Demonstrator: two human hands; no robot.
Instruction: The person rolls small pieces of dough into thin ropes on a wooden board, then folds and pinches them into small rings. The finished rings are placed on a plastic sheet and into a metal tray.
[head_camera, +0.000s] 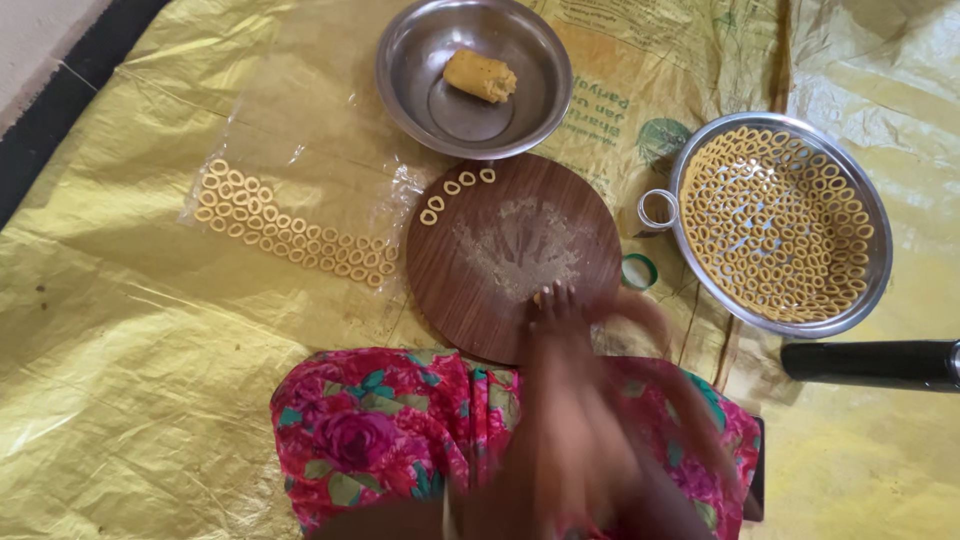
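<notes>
Fingers: one hand (560, 330) reaches forward, fingertips close together and pressed on the near edge of the round wooden board (470, 270); a small yellowish bit seems to lie under them, too blurred to be sure.
Other hand: a motion-blurred hand (640, 320) lies just right of the first; which is left and which right, and how its fingers stand, I cannot tell.
Board: dark brown, dusted with pale flour in the middle; four small dough rings (455, 190) curve along its far left edge.
Lap: pink floral cloth (380, 430) just behind the board.
Steel bowl: beyond the board, a round steel bowl (420, 60) holds one lump of yellow dough (480, 75).
Strainer: right of the board, a perforated steel strainer (860, 290) with a ring handle, filled with dough rings.
Plastic sheet: left of the board, a clear plastic sheet (290, 140) carries rows of rings.
Small ring: a green-rimmed ring (640, 271) between board and strainer.
Floor cover: yellow woven sacking (120, 330) with green print and a round green emblem near the strainer.
Dark handle: a black cylinder (870, 363) at the right edge.
</notes>
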